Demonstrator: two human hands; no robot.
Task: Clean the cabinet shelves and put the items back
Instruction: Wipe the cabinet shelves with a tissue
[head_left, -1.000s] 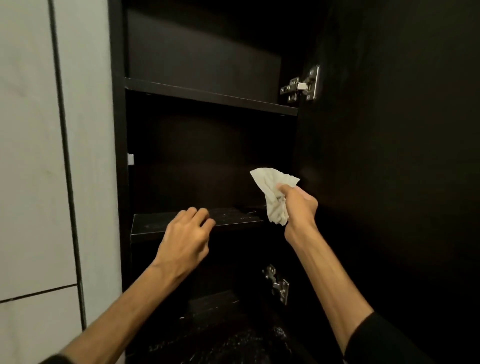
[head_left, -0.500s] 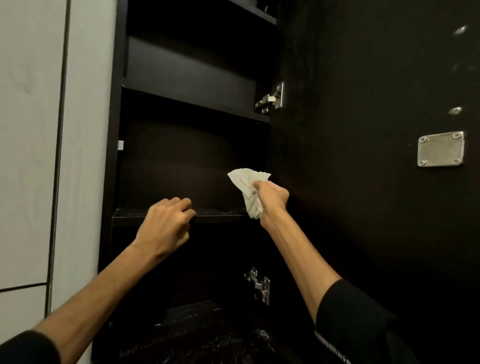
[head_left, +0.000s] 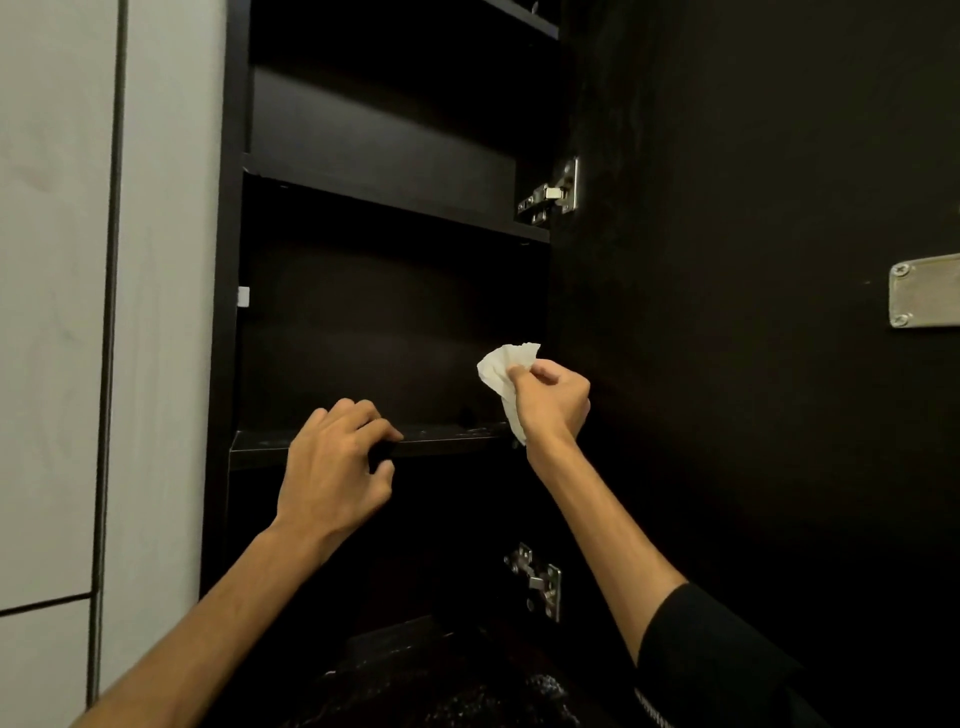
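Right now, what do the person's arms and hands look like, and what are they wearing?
Both hands are bare: no gloves, rings or watch show on the left hand or the right hand. The forearms are uncovered. A black sleeve is pushed up toward the right elbow, with a narrow band of white markings near its lower edge, too small to read. The left arm's sleeve is out of frame.

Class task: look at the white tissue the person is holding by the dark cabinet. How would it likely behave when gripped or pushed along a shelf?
The white tissue looks crumpled and droops below the right hand, so it is probably floppy and light. Pushed along the shelf, it would likely bunch up rather than slide stiffly.
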